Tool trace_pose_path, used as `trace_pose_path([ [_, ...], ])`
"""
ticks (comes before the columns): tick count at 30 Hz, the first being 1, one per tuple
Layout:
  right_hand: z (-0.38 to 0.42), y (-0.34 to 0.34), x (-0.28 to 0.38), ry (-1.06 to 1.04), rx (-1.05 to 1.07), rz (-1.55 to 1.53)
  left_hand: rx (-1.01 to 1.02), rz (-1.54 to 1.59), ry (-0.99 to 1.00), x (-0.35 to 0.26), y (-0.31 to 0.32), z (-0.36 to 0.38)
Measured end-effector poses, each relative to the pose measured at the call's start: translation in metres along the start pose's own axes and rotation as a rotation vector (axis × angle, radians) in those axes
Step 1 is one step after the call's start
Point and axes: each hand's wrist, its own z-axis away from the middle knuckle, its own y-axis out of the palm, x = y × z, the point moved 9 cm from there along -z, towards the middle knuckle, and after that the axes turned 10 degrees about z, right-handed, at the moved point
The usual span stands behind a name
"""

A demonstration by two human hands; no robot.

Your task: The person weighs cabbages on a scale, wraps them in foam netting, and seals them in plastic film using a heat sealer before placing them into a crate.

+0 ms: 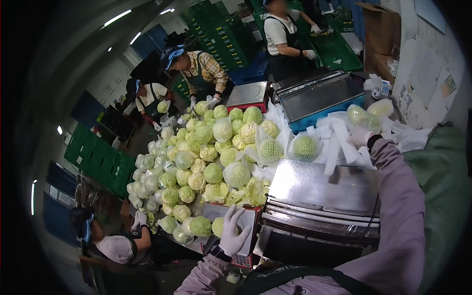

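Note:
My left hand (pixel 232 236), in a white glove, has its fingers spread above a red-framed scale (pixel 250 227). A green cabbage (pixel 218 227) sits just left of its fingers. My right hand (pixel 361 137), also gloved, reaches out over a pile of white foam net sleeves (pixel 344 140); its fingers are blurred among the white material, so a grip cannot be made out. Close beyond it lie net-covered cabbages (pixel 356 114). Another netted cabbage (pixel 305 147) rests to the left of the sleeves.
Between my arms stands a steel-topped wrapping machine (pixel 324 184). A large heap of cabbages (pixel 196 162), some bagged or netted, covers the table. Another machine (pixel 319 101) and scale (pixel 248 93) stand at the far side. Several co-workers (pixel 204 73) surround the table; green crates (pixel 216 37) are stacked behind.

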Motion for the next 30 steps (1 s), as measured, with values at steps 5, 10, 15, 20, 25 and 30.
trace_pose_path([
  [5, 0.050, -0.073, 0.042, 0.163, -0.510, -0.455, -0.047, 0.275, -0.005, -0.012, 0.022, 0.032],
  [10, 0.143, -0.094, 0.277, -0.229, -0.304, -1.042, -0.126, 1.127, -0.149, -0.001, 0.050, 0.039],
  [15, 0.197, -0.024, 0.416, -0.363, 0.143, -1.000, -0.153, 1.190, -0.186, 0.024, 0.036, 0.065],
  [20, 0.203, -0.094, 0.453, -0.364, -0.486, -0.850, 0.043, 0.701, -0.188, 0.018, 0.008, 0.089],
  [25, 0.151, -0.054, 0.431, 0.031, -0.480, -1.380, 0.203, 0.931, -0.244, 0.038, 0.001, 0.104],
  [30, 0.128, 0.045, 0.479, 0.086, -0.064, -2.237, 0.212, 1.444, -0.278, 0.083, -0.008, 0.121],
])
